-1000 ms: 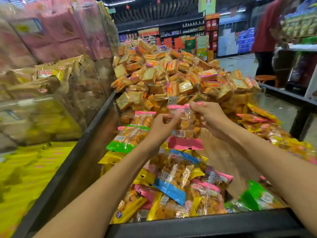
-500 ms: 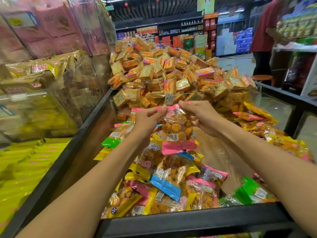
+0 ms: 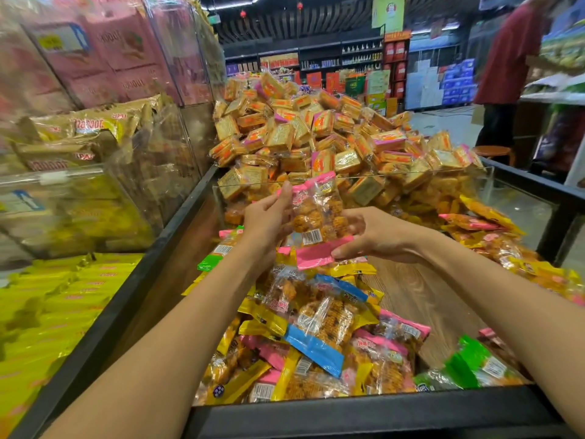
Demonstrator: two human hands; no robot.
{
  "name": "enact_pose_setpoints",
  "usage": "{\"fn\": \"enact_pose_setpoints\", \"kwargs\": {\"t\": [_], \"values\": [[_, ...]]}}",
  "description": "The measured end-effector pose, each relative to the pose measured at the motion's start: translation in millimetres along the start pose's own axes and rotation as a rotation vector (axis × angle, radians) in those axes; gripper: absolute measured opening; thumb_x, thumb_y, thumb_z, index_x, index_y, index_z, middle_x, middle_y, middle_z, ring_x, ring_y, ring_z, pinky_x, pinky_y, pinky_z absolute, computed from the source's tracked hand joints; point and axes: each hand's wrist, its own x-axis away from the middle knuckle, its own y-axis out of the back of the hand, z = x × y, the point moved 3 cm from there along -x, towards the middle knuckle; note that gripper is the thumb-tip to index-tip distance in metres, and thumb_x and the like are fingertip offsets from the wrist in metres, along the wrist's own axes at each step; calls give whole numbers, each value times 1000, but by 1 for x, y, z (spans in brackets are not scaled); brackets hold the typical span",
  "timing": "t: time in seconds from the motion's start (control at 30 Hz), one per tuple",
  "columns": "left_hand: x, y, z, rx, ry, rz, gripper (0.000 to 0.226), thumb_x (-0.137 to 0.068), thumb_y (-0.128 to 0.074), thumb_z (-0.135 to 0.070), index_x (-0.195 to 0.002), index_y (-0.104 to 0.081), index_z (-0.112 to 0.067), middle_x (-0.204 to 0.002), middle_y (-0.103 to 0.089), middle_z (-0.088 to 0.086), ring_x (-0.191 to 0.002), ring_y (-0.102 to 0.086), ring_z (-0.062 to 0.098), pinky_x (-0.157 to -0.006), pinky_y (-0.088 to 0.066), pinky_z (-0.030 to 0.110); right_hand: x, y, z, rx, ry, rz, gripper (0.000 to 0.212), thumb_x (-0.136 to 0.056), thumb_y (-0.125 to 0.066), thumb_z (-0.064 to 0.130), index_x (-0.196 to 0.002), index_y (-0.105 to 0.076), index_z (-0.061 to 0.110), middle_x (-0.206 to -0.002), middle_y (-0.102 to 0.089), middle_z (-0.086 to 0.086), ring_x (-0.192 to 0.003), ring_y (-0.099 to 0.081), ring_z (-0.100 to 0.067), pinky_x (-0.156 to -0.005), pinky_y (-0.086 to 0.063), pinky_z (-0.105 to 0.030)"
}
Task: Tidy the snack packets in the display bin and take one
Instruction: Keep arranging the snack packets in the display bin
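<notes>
Above the display bin, one pink-ended clear snack packet, light, crinkly, likely slippery, contents brittle: my left hand fingers pinch its top seal, right hand fingers pinch its bottom seal, the soundest holds.

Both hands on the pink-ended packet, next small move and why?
Probably draw the clear pink-ended snack packet back out of the bin. Left hand pinches its top, right hand its bottom edge, and it is already held clear above the loose packet pile.
</notes>
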Motion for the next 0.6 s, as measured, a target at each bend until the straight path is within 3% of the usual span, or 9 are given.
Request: {"fn": "enact_pose_setpoints", "kwargs": {"t": [0.1, 0.2, 0.27, 0.33, 0.43, 0.53, 0.6], "values": [[7, -8, -4, -174, 7, 183, 51, -78, -69, -41, -117, -59, -10, -103, -64, -4, -91, -59, 4, -74, -52, 24, -2, 5, -1, -128, 4, -23, 93, -71, -71, -14, -148, -23, 2, -148, -35, -19, -139, -33, -29, -88, -52, -34], [9, -11, -1, -381, -4, 291, 81, -65, -81, -20, -137, -45, -10, -102, -55, -5, -96, -56, 11, -71, -53, 23, -4, 11, -1, -269, 42, -9, 61, -74, -64, -20, -130, -51, 0, -111, -69, -12, -100, -68, -21, -72, -58, -28], [8, -10, 1, -412, -49, 301, 79, -69, -78, 2, -139, -43, -7, -96, -52, -5, -91, -55, 11, -56, -53, 16, -5, 15, 0, -293, 58, -41, 50, -74, -66, -18, -119, -58, 1, -106, -71, -12, -89, -71, -18, -70, -59, -28], [7, -8, 3, -418, -85, 297, 75, -70, -76, 7, -137, -45, -5, -99, -52, -1, -95, -55, 15, -51, -50, 11, -7, 16, 0, -353, 66, -50, 51, -69, -71, -9, -118, -58, 3, -116, -66, -14, -90, -71, -17, -69, -59, -29], [6, -7, 6, -452, -133, 252, 70, -71, -77, 3, -134, -48, -5, -106, -54, 5, -92, -57, 15, -57, -52, 13, -12, 15, -2, -429, 63, -111, 63, -71, -76, 3, -129, -51, 1, -130, -57, -17, -100, -68, -25, -73, -59, -34], [8, -9, 4, -575, -327, 125, 49, -78, -75, -7, -120, -51, -10, -104, -57, 1, -79, -57, 7, -68, -51, 18, -10, 16, 1, -253, 161, -304, 35, -77, -75, 8, -108, -62, 15, -115, -66, -12, -101, -65, -22, -82, -57, -38], [11, -15, 3, -545, -401, 114, 35, -83, -71, -18, -112, -51, -15, -102, -57, -3, -85, -57, 6, -71, -50, 18, -6, 15, 5, -113, 237, -432, 34, -76, -78, 12, -104, -60, 19, -103, -66, 0, -93, -63, -9, -76, -53, -24]]}}
